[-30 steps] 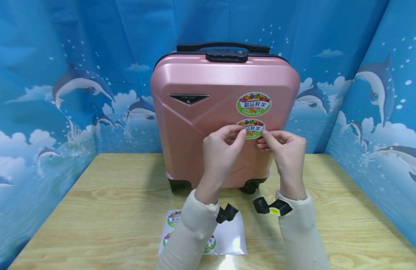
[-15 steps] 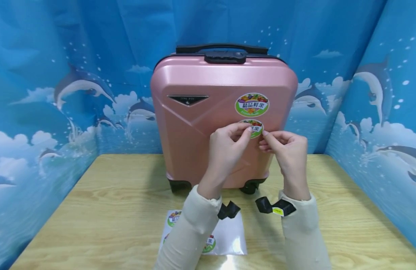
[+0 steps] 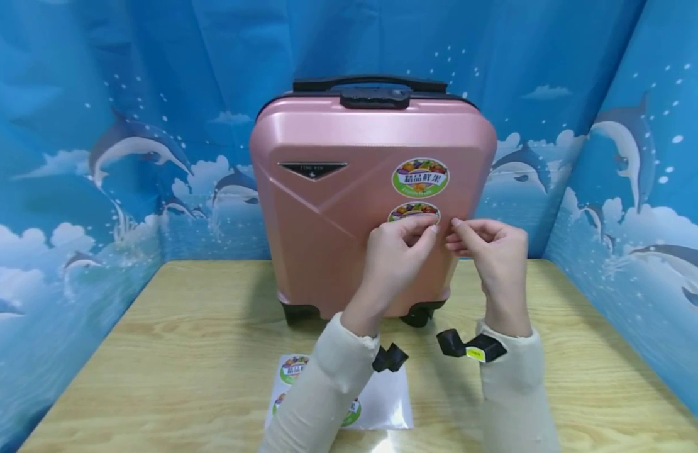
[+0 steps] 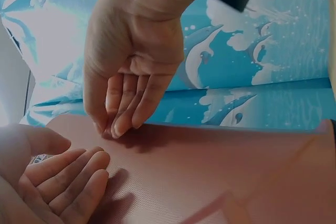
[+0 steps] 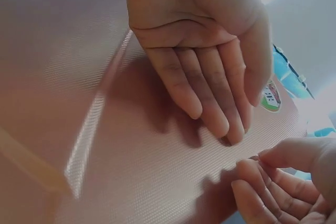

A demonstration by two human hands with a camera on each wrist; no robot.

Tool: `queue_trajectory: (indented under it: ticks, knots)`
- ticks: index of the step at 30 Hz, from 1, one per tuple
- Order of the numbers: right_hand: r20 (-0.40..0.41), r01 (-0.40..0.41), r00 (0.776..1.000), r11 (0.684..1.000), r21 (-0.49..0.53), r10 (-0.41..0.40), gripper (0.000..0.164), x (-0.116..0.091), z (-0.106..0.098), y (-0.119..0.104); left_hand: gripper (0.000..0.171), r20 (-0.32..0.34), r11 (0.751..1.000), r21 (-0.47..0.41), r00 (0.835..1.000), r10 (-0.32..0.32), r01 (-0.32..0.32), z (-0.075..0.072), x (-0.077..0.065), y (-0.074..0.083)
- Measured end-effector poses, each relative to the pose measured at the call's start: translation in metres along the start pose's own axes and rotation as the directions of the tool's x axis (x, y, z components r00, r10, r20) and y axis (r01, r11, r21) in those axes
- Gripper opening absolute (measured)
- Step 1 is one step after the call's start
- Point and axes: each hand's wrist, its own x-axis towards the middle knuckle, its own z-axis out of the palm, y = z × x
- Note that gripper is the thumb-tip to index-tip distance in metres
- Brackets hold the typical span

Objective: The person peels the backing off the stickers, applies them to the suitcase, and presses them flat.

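A pink suitcase (image 3: 326, 251) stands upright with two oval fruit stickers on its front. The upper sticker (image 3: 420, 177) is in full view. Below it, the lower sticker (image 3: 414, 209) shows its top part; my left hand (image 3: 400, 255) covers the rest, fingertips at its right side. The right wrist view shows the left hand (image 5: 199, 61) with nearly straight fingers against the shell. My right hand (image 3: 498, 255) is just right of that sticker, beside the suitcase's front. Its thumb and index fingertips come together in the left wrist view, right hand (image 4: 131, 72), and nothing shows between them.
A sheet with more fruit stickers (image 3: 383, 399) lies on the wooden table (image 3: 173, 352), partly behind the left sleeve. A black carrying handle (image 3: 371, 80) tops the suitcase. Blue curtains with dolphins (image 3: 139, 141) surround the table.
My left hand has slid right across the lower sticker, uncovering its left part. The right hand has drawn away to the right from the sticker's edge.
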Motion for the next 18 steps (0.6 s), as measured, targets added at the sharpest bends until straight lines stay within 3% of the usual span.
queue_trajectory:
  ticks: [4,9,18]
  knots:
    - [0.015,0.023,1.0,0.999,-0.049,-0.022,0.019,-0.002,0.004,0.003,0.021,-0.012,0.999,0.034,1.0,0.026,-0.025,-0.002,-0.005,-0.004]
    - [0.06,0.084,0.996,0.974,-0.211,-0.072,0.03,-0.007,0.003,0.006,0.02,-0.042,0.998,0.057,0.998,0.035,-0.033,-0.01,-0.015,-0.008]
    - [0.228,0.157,0.971,0.913,-0.375,-0.074,0.023,-0.024,-0.016,0.031,0.019,0.011,0.981,0.139,0.991,0.134,-0.134,-0.032,-0.03,-0.02]
